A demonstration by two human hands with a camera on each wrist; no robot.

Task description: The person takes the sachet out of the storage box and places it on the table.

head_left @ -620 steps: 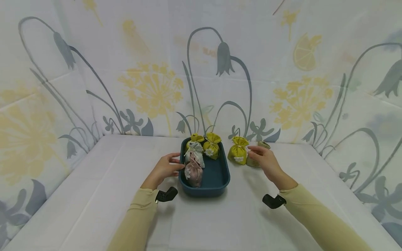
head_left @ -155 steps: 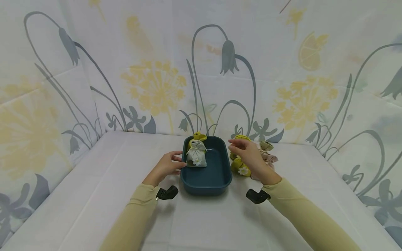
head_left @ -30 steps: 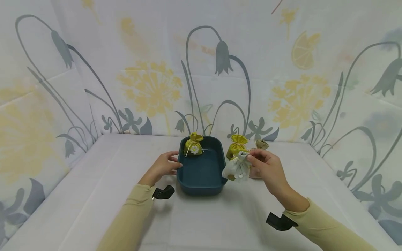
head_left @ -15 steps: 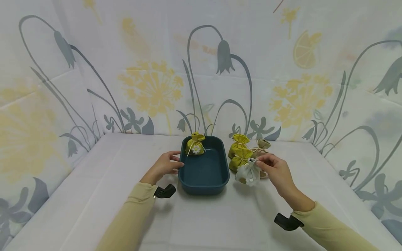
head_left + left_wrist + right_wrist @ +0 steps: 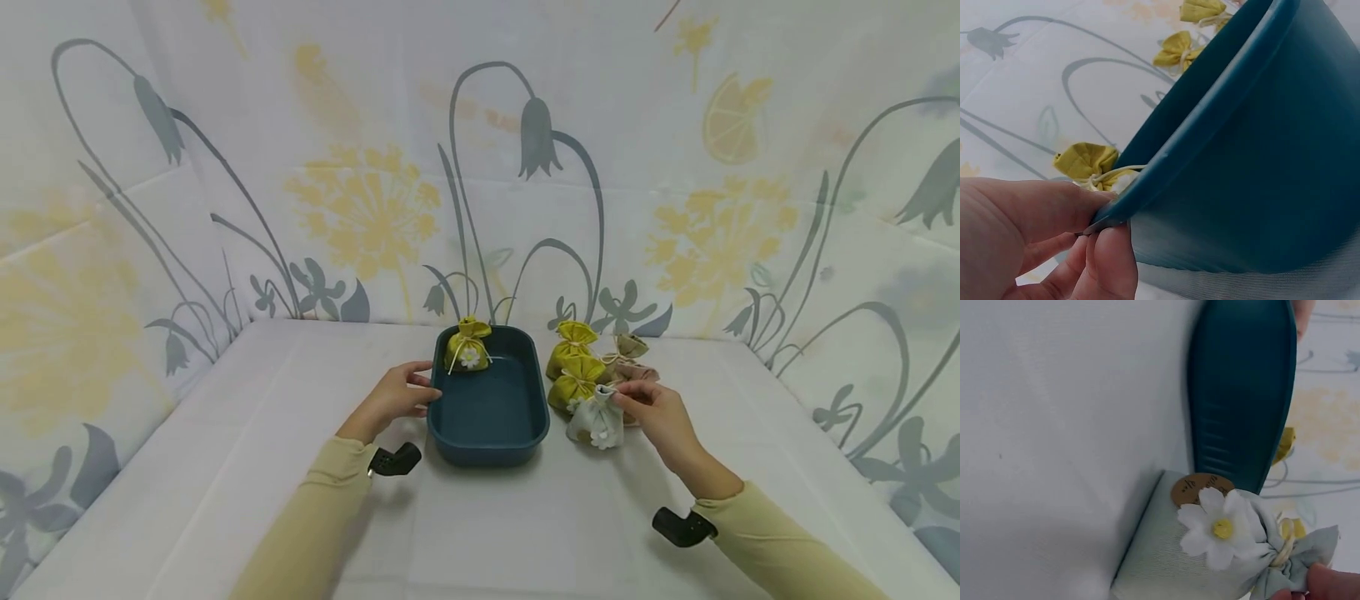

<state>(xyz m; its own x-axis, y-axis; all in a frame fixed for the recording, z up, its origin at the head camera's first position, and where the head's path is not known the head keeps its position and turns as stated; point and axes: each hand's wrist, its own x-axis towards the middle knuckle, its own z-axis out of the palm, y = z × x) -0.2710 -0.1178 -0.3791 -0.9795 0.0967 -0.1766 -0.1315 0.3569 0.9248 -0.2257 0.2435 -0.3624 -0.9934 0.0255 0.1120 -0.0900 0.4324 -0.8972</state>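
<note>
My left hand pinches the left rim of a dark blue plastic bin, thumb over the edge and fingers outside, as the left wrist view shows. One yellow-green drawstring pouch with a white flower sits at the bin's back left. To the right of the bin, my right hand pinches the gathered neck of a pale grey-green drawstring pouch. That pouch stands upright at the table, its white flower and brown oval tag showing in the right wrist view.
Behind the pale pouch cluster two yellow-green pouches, a far one and a nearer one, plus a beige pouch and a pink pouch partly hidden by my right hand. A flower-printed cloth hangs behind the white table.
Since the earliest frame, the pink, pale and one yellow-green pouch have left the bin for the right side. Over the last second my right hand carried the pale pouch rightward and down.
</note>
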